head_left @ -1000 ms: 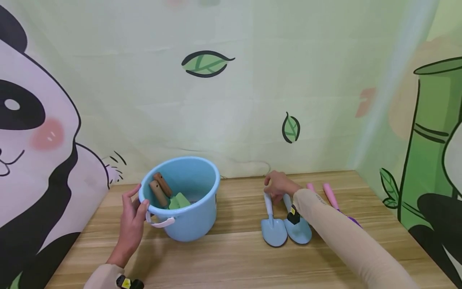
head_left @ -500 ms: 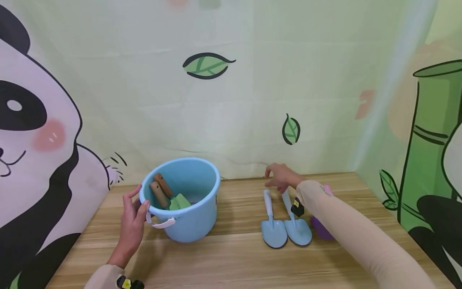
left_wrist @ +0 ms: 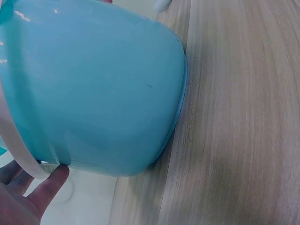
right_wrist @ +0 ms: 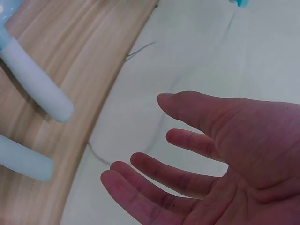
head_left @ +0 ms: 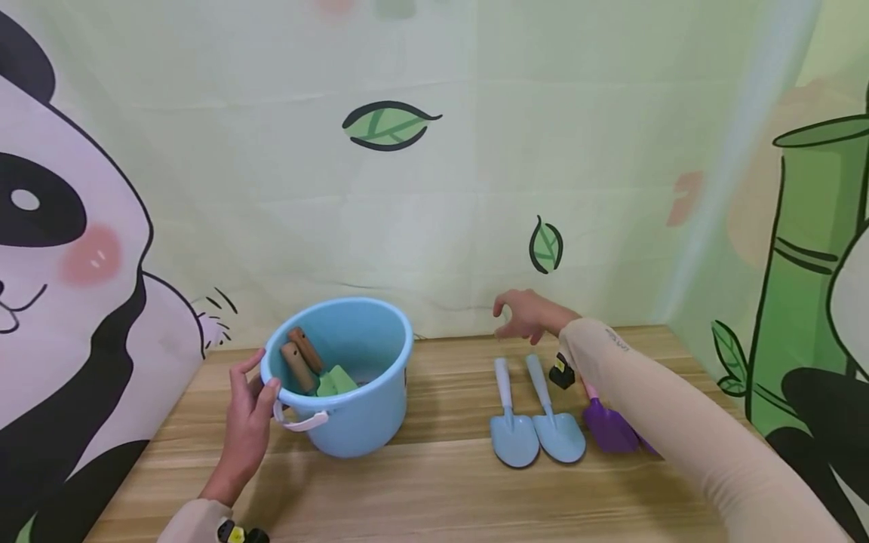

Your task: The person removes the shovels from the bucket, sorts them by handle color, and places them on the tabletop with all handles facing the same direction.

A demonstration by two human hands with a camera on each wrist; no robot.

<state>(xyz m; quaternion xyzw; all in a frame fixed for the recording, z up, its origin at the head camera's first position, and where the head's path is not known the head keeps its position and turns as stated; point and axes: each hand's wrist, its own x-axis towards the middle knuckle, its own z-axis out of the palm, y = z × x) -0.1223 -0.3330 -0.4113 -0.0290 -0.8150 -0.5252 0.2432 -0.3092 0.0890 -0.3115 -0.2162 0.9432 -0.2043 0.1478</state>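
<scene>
I record from my remote screen the left hand (head_left: 246,418) at nine o'clock on the blue bucket (head_left: 360,422), holding it at the rim with thumb and bent fingers, by the white handle (head_left: 301,424). The bucket stands on the wooden table (head_left: 434,490), at seven-thirty from the head view's centre. Inside I note brown grips (head_left: 299,367) towards nine o'clock, green pieces (head_left: 337,379) towards six. I find the right hand (head_left: 531,314) raised, thumb and fingers loosely spread. Towards six o'clock from it, apart, lie two pale blue shovels (head_left: 560,436); towards five, a purple shovel (head_left: 609,427), partly hidden by the sleeve (head_left: 652,400)
</scene>
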